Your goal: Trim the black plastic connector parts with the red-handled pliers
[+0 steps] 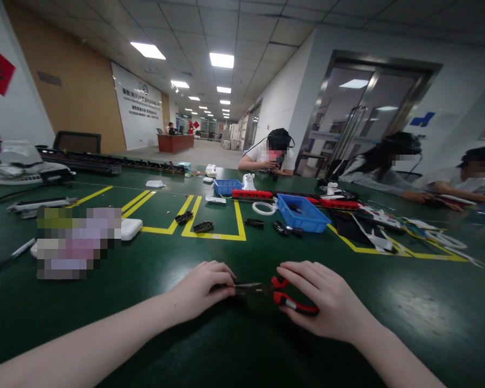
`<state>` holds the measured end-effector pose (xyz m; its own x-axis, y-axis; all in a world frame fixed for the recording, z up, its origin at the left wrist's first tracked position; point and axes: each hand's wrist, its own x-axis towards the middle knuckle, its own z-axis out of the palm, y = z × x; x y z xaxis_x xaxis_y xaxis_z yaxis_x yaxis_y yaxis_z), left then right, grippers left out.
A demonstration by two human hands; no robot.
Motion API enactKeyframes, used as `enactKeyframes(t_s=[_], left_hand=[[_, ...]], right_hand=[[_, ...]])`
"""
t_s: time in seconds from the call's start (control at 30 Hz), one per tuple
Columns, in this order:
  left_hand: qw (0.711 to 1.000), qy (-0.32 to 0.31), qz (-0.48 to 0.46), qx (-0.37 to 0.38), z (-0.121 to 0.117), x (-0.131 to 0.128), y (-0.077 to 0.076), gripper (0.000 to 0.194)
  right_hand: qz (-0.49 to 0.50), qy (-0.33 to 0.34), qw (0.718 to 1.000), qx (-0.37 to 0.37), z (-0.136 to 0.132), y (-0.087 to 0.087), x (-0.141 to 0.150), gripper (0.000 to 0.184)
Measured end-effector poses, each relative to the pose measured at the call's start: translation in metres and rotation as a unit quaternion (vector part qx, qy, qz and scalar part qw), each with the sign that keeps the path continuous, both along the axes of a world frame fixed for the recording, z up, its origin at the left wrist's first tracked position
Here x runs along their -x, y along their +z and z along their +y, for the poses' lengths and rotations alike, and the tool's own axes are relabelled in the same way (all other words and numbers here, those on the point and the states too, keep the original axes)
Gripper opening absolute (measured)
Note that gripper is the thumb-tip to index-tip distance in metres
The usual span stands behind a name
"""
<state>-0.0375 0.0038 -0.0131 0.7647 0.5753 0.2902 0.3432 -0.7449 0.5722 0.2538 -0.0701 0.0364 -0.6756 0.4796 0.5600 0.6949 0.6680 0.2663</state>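
Observation:
Red-and-black-handled pliers (295, 305) are in my right hand (327, 296), with the handles spread a little apart. Their dark jaws point left and reach my left hand (205, 286). The fingers of that hand are closed round a small dark part (218, 289), mostly hidden by the fingers and thumb. Whether the jaws bite on this part I cannot tell. Both hands are low over the green table (153, 345). Beyond them lie loose black plastic pieces (204, 227), some of them within yellow tape outlines.
Past my right hand stands a blue bin (303, 214) with dark items inside, and a smaller blue bin (227, 187) farther back. A white cable coil (264, 208) lies between. At left are a white box (131, 229) and a pen (23, 247). Several people sit across the table.

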Motion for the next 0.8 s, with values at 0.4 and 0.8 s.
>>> enactKeyframes(t_s=[0.4,0.8], left_hand=[[1.000,0.013,0.015,0.006,-0.006,0.001,0.005,0.012],[1.000,0.005,0.009,0.017,-0.003,0.004,0.005,0.007]], right_hand=[[0.010,-0.003,1.000,0.008,0.002,0.003,-0.004,0.041],[0.046,-0.013,0.994,0.096,0.012,-0.014,-0.005,0.042]])
